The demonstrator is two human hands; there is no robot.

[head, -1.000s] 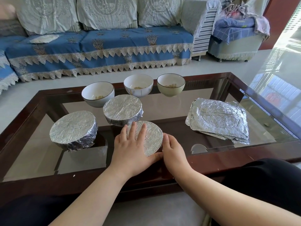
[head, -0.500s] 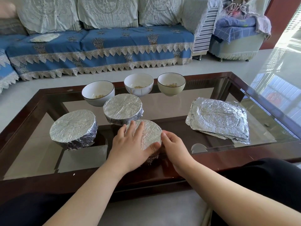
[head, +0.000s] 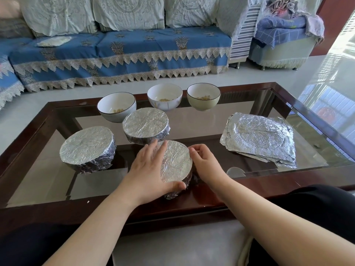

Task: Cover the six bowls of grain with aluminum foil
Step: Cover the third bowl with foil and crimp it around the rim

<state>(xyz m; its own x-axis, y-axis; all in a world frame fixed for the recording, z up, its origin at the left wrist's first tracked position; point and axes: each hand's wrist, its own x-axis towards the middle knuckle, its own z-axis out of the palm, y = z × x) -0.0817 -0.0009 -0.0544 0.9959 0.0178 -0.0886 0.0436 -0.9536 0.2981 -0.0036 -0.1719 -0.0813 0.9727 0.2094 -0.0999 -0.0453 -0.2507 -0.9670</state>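
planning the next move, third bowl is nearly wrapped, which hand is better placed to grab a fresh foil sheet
Right. The right hand sits on the side of the foil stack, while the left hand lies flat on the near foil-covered bowl, steadying it.

Right hand point(head: 206, 166) fingers now curled at foil-covered bowl point(head: 177, 162) edge.

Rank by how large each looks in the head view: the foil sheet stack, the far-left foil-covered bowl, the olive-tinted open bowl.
1. foil sheet stack
2. far-left foil-covered bowl
3. olive-tinted open bowl, though it sits farther from the camera, so its true size is unsure.
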